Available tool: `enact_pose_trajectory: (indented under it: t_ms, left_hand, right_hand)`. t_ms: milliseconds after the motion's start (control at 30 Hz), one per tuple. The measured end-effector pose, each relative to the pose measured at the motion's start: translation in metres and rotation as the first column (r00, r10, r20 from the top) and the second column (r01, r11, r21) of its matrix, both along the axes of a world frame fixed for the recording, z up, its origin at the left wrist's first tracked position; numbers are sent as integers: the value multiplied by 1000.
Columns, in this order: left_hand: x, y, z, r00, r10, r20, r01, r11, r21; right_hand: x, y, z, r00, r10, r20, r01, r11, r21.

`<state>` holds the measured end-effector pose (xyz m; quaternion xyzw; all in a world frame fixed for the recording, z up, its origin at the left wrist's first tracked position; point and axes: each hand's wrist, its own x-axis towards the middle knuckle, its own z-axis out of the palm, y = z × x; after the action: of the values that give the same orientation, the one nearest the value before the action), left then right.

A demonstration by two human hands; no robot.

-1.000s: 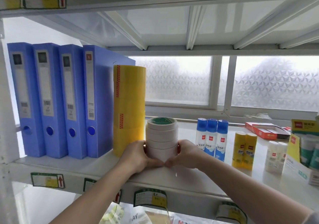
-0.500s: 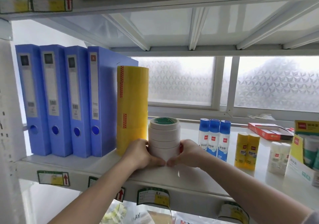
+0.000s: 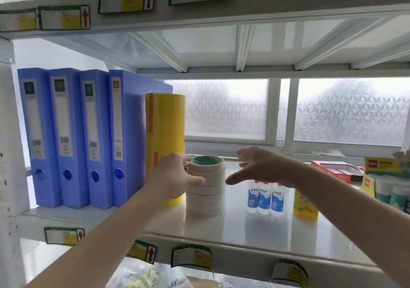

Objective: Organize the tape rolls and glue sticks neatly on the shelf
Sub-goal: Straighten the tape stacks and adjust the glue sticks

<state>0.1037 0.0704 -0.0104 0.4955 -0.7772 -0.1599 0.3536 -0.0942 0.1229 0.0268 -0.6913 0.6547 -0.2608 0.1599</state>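
Head view: a white metal shelf carries the stationery under a frosted window. At its left end stand four blue plastic lever-arch files, and just beside them, toward the middle, a tall column of yellow translucent packing-tape rolls. Directly to the right of that column, near the front edge, stands an upright stack of white paper tape rolls with a green core at the top. The left hand grips this stack from its left side, thumb across the front and fingers curled round the upper rolls. The right hand hovers apart from the stack to its right, fingers spread and straight, holding nothing. Behind and below that hand, toward the middle of the shelf, three clear liquid-glue bottles with blue-and-white labels stand in a tight row, their tops hidden by the wrist; next to them on the right is a yellow glue container, partly covered by the forearm. At the right end lie a red-and-white open cardboard box and a yellow-green display carton of glue sticks, cut by the frame edge. Judged from this arrangement, the tape rolls appear stacked and nearly placed beside the yellow column; the glue items further right probably remain to be aligned.
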Motion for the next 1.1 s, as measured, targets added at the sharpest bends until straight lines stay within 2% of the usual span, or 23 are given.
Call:
enact_pose_trajectory:
  t_ms: [100, 200, 300, 367, 467, 600, 700, 933, 1100]
  left_hand:
    - [-15, 20, 26, 998, -6, 60, 14, 989, -145]
    - [-44, 31, 48, 975, -55, 217, 108, 964, -242]
    - [-81, 31, 60, 907, -219, 359, 282, 950, -132]
    - [-101, 26, 63, 872, -284, 399, 329, 943, -47]
    - [-122, 14, 64, 860, -340, 382, 357, 934, 26]
    - [-136, 0, 61, 832, -374, 411, 378, 923, 73]
    - [-139, -9, 58, 835, -398, 380, 391, 915, 99]
    - [-138, -26, 53, 858, -428, 283, 418, 903, 98]
    - [-140, -30, 50, 864, -422, 274, 416, 906, 81]
  right_hand:
    - [-25, 25, 35, 996, -2, -84, -11, 989, -148]
    - [-54, 35, 56, 978, -67, -199, 30, 982, -187]
    - [-76, 31, 53, 939, -117, -324, 90, 991, -98]
    - [-83, 27, 45, 929, -107, -353, 100, 994, -38]
    - [-88, 19, 32, 940, -83, -330, 87, 996, -2]
    - [-88, 6, 21, 952, -105, -286, 92, 994, -60]
    - [-88, -2, 17, 957, -122, -263, 104, 991, -79]
    - [-94, -11, 19, 967, -80, -241, 65, 996, -68]
    - [-95, -15, 20, 966, -78, -247, 67, 996, -55]
